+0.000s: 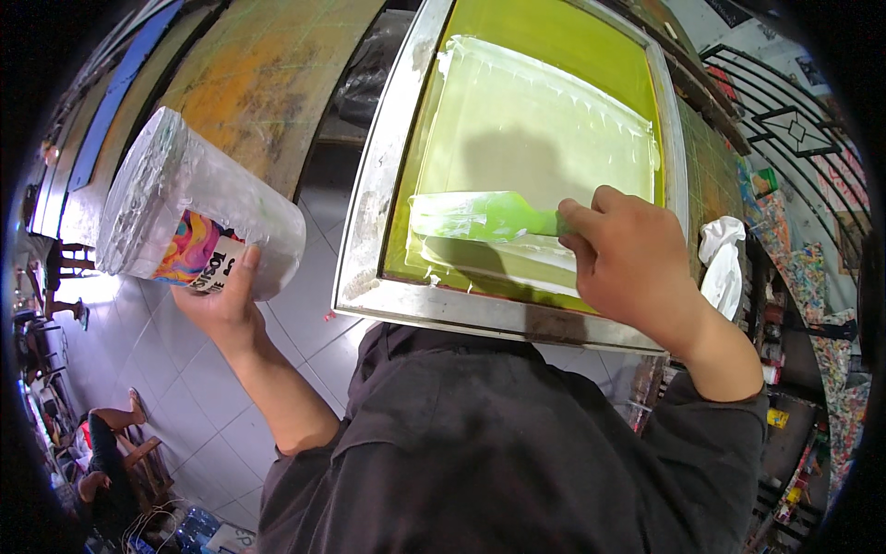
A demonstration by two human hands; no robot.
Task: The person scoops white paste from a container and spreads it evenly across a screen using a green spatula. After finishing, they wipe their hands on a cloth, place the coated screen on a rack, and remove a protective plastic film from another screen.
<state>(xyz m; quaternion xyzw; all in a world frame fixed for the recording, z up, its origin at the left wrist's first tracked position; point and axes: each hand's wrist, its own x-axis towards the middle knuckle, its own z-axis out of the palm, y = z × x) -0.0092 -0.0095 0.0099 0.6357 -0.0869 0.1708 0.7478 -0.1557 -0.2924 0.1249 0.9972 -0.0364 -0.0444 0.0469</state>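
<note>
My right hand (pixel 628 254) is closed round the handle of a light green spatula (pixel 471 216), whose blade is smeared with white ink. The blade is over the near part of a screen-printing frame (pixel 369 217), which has a metal border and yellow-green mesh. White ink (pixel 554 120) coats much of the mesh, with a thick ridge along its far edge. Off to the left, my left hand (pixel 221 300) grips a white plastic tub (pixel 249 198) from below. The tub is tilted, crusted with white, and bears a colourful label. Its inside is hidden from view.
Left of the frame is a stained wooden table (pixel 268 74), with a gap showing the tiled floor (pixel 203 388). A crumpled white cloth (pixel 723 263) lies right of the frame. Black metal bars (pixel 784 120) stand at far right. Another person (pixel 106 452) sits at lower left.
</note>
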